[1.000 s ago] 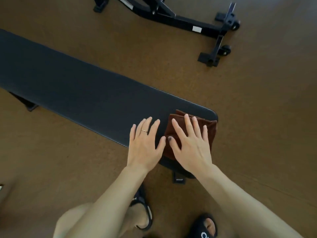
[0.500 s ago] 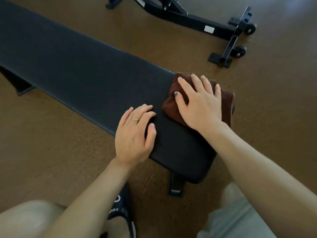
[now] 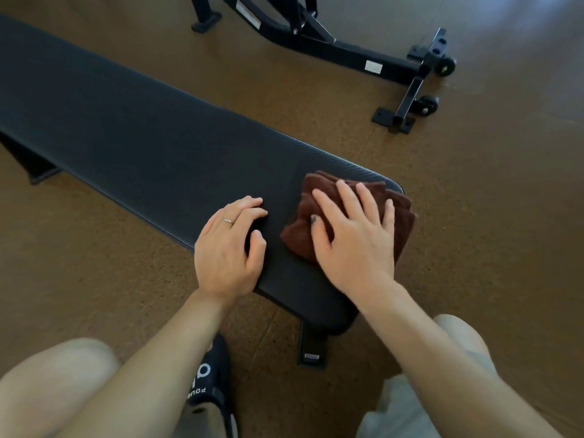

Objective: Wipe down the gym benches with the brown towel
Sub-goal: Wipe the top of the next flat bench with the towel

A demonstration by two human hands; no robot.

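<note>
A long black padded gym bench (image 3: 151, 143) runs from the upper left to the lower middle of the view. A folded brown towel (image 3: 303, 229) lies on its near right end. My right hand (image 3: 354, 238) presses flat on the towel with fingers spread. My left hand (image 3: 229, 251) rests on the bare pad just left of the towel, fingers curled a little, a ring on one finger, holding nothing.
The black steel frame of a second bench (image 3: 347, 55) with small wheels (image 3: 445, 66) stands on the brown floor behind. The bench foot (image 3: 311, 349) sticks out below the pad. My knees and a black slipper (image 3: 211, 384) are at the bottom.
My right hand has slid the towel across the end of the bench, away and then back toward me. My left hand's fingers have curled from flat. The view has shifted closer.
</note>
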